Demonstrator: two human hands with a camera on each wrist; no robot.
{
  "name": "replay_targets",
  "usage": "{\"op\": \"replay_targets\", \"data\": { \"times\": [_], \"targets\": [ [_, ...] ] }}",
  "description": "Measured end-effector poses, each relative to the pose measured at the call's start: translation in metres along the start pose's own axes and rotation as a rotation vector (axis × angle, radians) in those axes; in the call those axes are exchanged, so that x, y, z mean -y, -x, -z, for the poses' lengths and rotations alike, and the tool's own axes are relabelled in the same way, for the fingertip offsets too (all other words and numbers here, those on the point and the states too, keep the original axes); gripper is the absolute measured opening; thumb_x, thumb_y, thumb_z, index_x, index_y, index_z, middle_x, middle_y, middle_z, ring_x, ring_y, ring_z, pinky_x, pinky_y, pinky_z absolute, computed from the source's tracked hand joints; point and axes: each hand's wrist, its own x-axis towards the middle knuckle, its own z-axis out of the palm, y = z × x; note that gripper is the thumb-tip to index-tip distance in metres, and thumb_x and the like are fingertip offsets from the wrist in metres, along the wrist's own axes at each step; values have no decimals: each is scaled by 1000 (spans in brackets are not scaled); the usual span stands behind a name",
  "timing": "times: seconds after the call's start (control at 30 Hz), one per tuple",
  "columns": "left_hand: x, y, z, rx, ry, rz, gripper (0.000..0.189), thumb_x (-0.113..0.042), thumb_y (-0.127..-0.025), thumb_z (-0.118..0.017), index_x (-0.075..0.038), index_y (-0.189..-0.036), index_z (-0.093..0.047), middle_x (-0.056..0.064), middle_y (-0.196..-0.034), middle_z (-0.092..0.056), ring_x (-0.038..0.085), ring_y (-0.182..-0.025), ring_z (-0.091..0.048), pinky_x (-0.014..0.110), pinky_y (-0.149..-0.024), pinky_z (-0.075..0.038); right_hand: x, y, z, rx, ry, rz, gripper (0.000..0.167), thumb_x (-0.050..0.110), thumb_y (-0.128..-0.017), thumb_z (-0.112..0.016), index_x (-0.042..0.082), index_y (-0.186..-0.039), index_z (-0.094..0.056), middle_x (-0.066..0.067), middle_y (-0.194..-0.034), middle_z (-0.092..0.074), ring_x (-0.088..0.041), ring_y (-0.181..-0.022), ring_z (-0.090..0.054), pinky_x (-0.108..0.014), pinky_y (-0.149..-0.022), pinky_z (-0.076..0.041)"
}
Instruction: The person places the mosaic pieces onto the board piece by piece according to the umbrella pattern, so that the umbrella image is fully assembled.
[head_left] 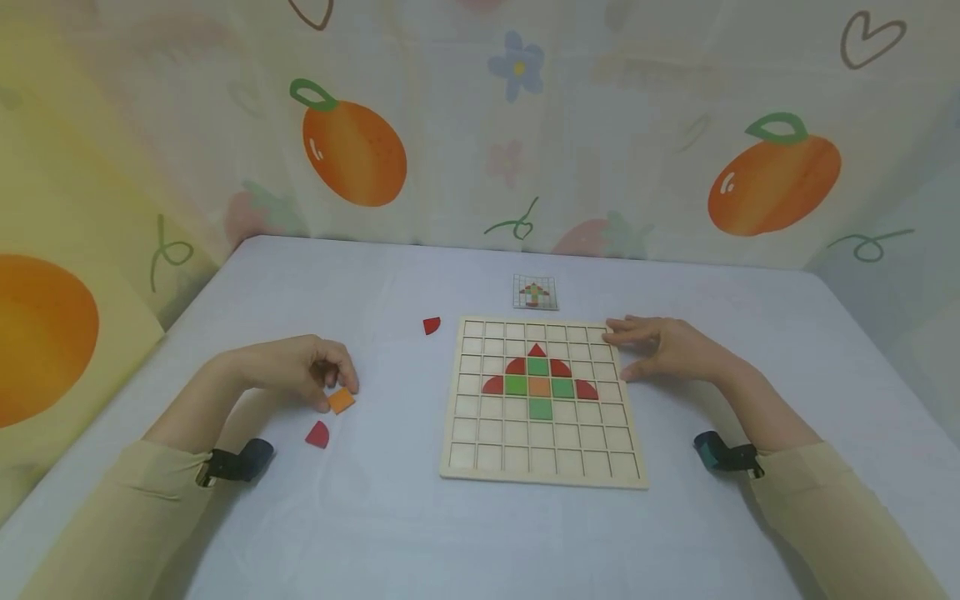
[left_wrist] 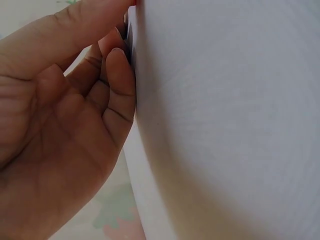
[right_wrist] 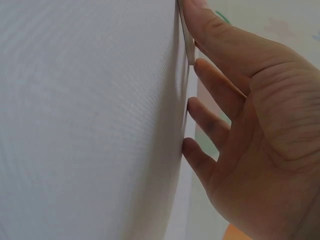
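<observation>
On the left, my left hand (head_left: 303,367) pinches an orange square tile (head_left: 342,401) between thumb and index finger, low over the table. The other fingers curl under the palm in the left wrist view. Just below lies a red quarter-circle tile (head_left: 318,434). My right hand (head_left: 671,346) rests at the right edge of the wooden grid board (head_left: 543,482), thumb and fingertips right at its rim, fingers spread. Set in the board are a red triangle (head_left: 536,351), several green squares (head_left: 541,409), an orange square (head_left: 539,386) and several red quarter circles (head_left: 587,390).
A small picture card (head_left: 536,292) with a gridded pattern lies behind the board. Another red quarter-circle tile (head_left: 431,325) sits off the board's upper left corner. A printed curtain (head_left: 465,125) hangs behind the white-covered table (head_left: 360,533).
</observation>
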Motion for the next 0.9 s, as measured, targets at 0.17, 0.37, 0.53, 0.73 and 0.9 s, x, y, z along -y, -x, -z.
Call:
{"op": "replay_targets", "data": {
  "times": [0.17,0.37,0.53,0.73,0.9],
  "targets": [
    [-3,-1,-1,-4,-14,20,28,-4,-70,-75,-18,-92,-65,5,-86,-56,21,-82,-48,24,-66,-43,0,0,0,1,4,8,71,50,-62,-78,24,-124,-59,2,-142,-42,-29,-138,-23,-58,-106,-17],
    [-3,-2,-1,5,44,-11,26,1,-70,-71,-12,-90,-62,6,-83,-55,21,-78,-48,24,-66,-42,-1,0,1,0,11,16,71,51,-61,-78,25,-124,-59,2,-142,-42,-29,-138,-24,-58,-106,-17],
    [-3,-1,0,13,76,-40,20,1,-72,-69,-9,-88,-62,7,-79,-55,20,-74,-50,25,-65,-42,0,0,2,0,11,16,71,51,-61,-78,26,-124,-59,3,-142,-42,-29,-138,-25,-58,-106,-17],
    [-1,-2,1,9,76,-54,15,-4,-76,-69,-9,-89,-61,7,-78,-57,17,-70,-51,25,-65,-43,0,1,2,1,11,14,70,50,-62,-78,26,-124,-59,3,-142,-42,-29,-138,-24,-57,-106,-18],
    [-1,-3,2,-1,73,-37,12,-8,-79,-68,-10,-89,-62,7,-80,-58,19,-72,-52,26,-67,-43,1,1,3,8,13,13,69,50,-62,-78,25,-124,-59,3,-142,-41,-29,-138,-23,-58,-106,-17]
  ]
}}
